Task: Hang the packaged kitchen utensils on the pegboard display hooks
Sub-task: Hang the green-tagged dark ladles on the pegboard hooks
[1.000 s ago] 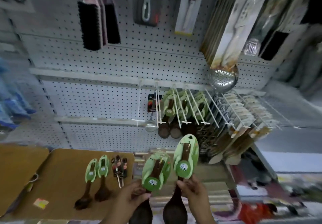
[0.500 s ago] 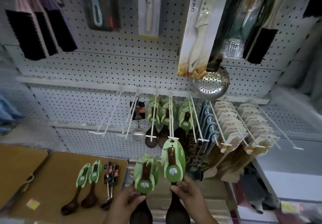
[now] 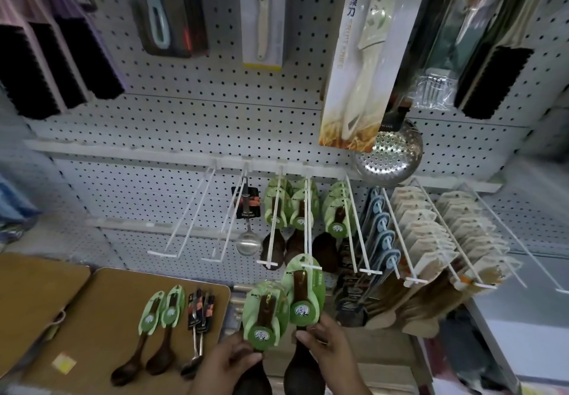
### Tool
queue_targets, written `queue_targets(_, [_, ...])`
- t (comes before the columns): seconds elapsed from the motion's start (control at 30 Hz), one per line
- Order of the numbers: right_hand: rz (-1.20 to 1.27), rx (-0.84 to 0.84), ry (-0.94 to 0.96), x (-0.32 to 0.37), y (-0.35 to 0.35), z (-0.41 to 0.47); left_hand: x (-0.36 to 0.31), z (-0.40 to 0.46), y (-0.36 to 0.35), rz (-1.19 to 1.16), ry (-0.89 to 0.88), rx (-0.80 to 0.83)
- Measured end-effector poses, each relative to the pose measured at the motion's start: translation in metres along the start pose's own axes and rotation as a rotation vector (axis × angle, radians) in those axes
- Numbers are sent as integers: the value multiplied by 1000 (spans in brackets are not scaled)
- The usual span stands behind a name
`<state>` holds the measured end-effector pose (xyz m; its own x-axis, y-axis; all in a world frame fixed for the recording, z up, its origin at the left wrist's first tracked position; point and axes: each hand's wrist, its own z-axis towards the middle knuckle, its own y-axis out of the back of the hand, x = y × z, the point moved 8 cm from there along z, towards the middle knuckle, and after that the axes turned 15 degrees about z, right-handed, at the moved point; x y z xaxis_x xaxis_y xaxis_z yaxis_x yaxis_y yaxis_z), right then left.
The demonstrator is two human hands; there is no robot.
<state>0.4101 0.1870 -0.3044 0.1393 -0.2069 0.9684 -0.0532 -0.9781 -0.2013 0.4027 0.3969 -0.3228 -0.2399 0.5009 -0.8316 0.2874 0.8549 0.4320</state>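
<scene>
My left hand grips a dark wooden spoon on a green card, held low in front of the pegboard. My right hand pinches a second green-carded spoon, whose card top reaches the tip of a white hook. More green-carded spoons hang further back on that hook and its neighbours. Two green-carded spoons and a pair of small metal spoons on black cards lie on a wooden board.
Two bare white hooks stick out left of a hanging metal ladle. Blue utensils and beige-carded wooden utensils fill hooks on the right. Brushes, boxed knives and a steel skimmer hang above.
The view has shifted toward the pegboard. My right hand has raised its spoon so the card top meets the hook tip. My left hand still holds its spoon low.
</scene>
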Motion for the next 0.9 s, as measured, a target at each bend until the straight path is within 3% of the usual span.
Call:
queue_targets(0.27, [75,-27,-79,-26,1,-2,2,8,0,12,6,51])
queue_targets(0.9, [-29,-66,73,13,13,110,15,7,13,14,-19,20])
